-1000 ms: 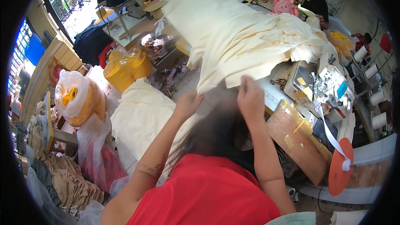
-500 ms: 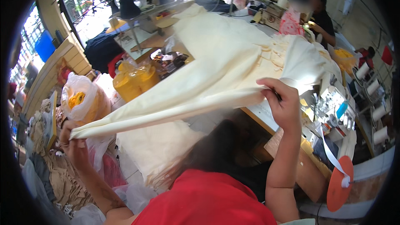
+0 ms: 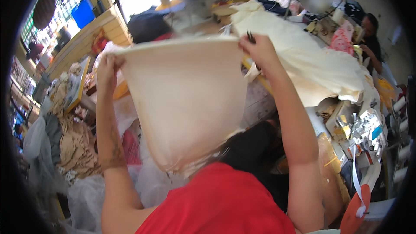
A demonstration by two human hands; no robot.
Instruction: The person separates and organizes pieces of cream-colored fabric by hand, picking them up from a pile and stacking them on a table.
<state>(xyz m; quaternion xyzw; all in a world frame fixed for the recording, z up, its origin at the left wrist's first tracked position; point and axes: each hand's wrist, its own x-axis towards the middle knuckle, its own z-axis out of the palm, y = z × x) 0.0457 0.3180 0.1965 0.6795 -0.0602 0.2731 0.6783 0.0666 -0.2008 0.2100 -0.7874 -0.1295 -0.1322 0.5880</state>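
Passage straight ahead blocked by wide cream fabric panel (image 3: 186, 104), stretched taut between raised left hand (image 3: 106, 67) and right hand (image 3: 258, 50). Right side crowded: heaped pale-yellow cloth (image 3: 316, 65) over wooden worktable (image 3: 329, 164), cluttered small parts tray (image 3: 362, 136). Left side hemmed by beige fabric piles (image 3: 73, 143) and clear plastic bags (image 3: 86, 195).

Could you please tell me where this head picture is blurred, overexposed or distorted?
In the head view, the cream fabric panel held up between the left hand and right hand is softly smeared, most at its lower edge; the doorway at the top is washed out by daylight; the fisheye bends the worktable edge, and black corners ring the picture.
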